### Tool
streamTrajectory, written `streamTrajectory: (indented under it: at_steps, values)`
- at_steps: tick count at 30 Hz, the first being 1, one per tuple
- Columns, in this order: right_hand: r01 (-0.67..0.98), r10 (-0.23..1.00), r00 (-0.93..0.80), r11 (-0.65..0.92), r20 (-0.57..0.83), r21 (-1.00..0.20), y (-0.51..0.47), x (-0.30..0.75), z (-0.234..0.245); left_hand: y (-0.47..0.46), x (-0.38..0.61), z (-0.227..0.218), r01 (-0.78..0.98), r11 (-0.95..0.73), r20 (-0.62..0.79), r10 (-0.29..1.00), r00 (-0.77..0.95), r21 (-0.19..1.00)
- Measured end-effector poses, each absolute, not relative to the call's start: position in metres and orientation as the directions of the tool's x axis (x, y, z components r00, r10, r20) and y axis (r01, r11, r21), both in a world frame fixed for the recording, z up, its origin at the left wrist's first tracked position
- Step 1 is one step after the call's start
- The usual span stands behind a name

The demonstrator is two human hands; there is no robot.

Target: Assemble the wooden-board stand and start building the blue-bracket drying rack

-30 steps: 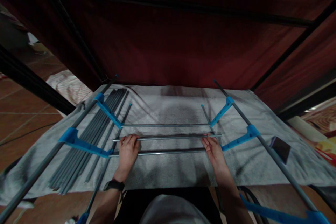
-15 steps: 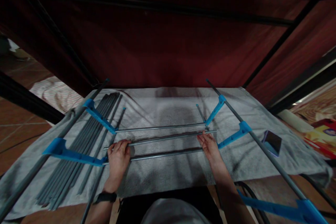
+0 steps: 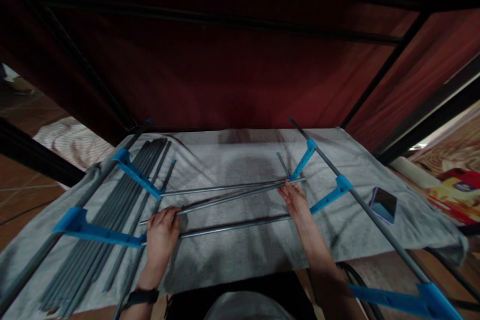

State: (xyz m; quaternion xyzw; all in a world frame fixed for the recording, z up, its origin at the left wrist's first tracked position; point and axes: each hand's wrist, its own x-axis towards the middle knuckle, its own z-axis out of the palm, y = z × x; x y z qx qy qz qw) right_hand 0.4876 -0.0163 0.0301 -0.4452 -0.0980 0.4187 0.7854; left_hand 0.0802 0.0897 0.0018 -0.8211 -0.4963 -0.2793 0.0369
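- Left hand: fingers are closed round a loose metal rod close to its left end; a short stub of rod is left projecting past the knuckles.
- Right hand: the rod's other end is pinched at the fingertips, just beside the far right bracket.
- Position of the rod: it is held slanted above the grey cloth, between the upper fixed rod and the lower fixed rod. Its right end nearly meets the upper one.
- Surroundings: a bundle of spare rods is laid to the left by the near left bracket; a phone is lying well apart to the right.
- Judgement on handling: the right tip is best kept steady against the bracket while the left end is guided. The slant should be taken out so that the rod is not crossed over its neighbours, and fingers should be kept out of the joint.
- Change noted: half a second ago the rod was lying almost parallel between the fixed pair. The left end has since been drawn nearer the body and the right end carried farther away.
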Motion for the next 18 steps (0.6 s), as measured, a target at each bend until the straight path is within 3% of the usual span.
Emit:
streamTrajectory:
  at_steps: [7, 18]
  values:
    - [-0.550, 0.732, 0.646, 0.249, -0.216, -0.797, -0.015, 0.485, 0.036, 0.088, 0.079, 0.002, 0.837, -0.497, 0.498, 0.798, 0.338, 0.227]
    - [-0.457, 0.776, 0.626, 0.289, -0.073, -0.841, -0.001, 0.490, 0.059, 0.086, 0.079, -0.001, 0.835, -0.479, 0.474, 0.821, 0.318, 0.270]
